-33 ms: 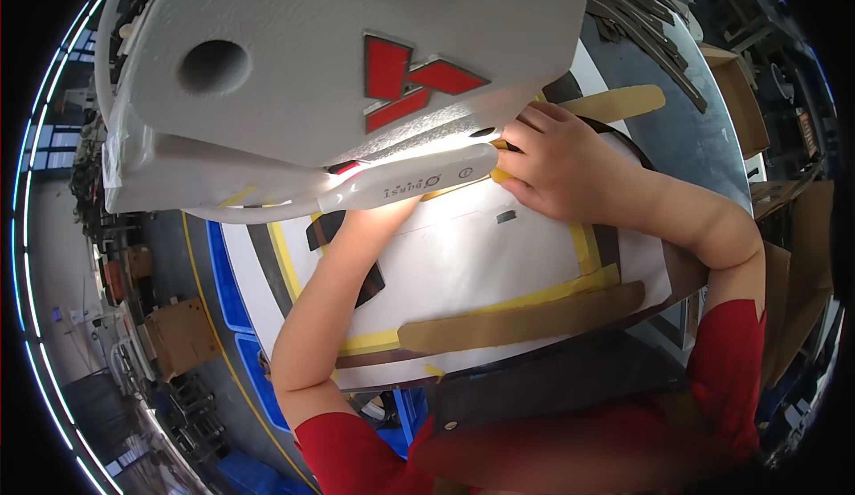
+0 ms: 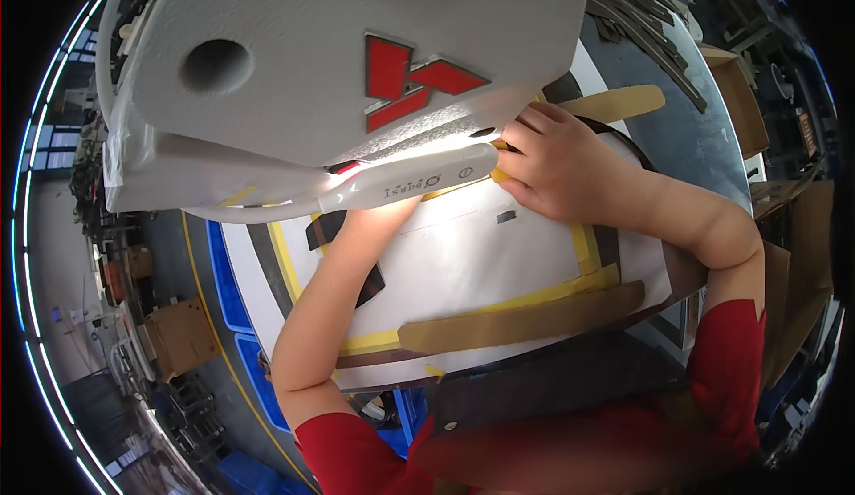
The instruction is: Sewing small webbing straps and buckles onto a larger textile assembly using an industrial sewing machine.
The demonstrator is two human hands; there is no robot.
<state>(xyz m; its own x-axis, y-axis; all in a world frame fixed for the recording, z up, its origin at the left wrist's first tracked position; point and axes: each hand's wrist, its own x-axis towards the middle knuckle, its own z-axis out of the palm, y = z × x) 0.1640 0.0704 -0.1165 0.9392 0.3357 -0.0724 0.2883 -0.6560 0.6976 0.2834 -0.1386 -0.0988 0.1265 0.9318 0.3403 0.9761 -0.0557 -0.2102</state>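
A big grey machine head [image 2: 294, 94], which looks like a sewing machine, fills the upper part of the view with a red emblem on its side. Along its lower edge a white lamp [image 2: 419, 177] shines onto the work surface. My right hand [image 2: 565, 166] is curled closed at the lamp's right end. Small yellow bits [image 2: 500, 175] show at its thumb and fingertips; what it grips is hidden. Only the wrist end of my left hand [image 2: 385, 217] shows, since the lamp and machine hide its fingers. Under both hands lies a white surface [image 2: 445, 268] bordered with yellow tape.
A long brown curved strip [image 2: 525, 317] lies along the near side. Another tan strip [image 2: 619, 102] sticks out right of the machine. Dark strips [image 2: 646, 28] are piled on the metal table [image 2: 704, 130]. Blue bins [image 2: 252, 361] and a cardboard box [image 2: 181, 335] stand at left.
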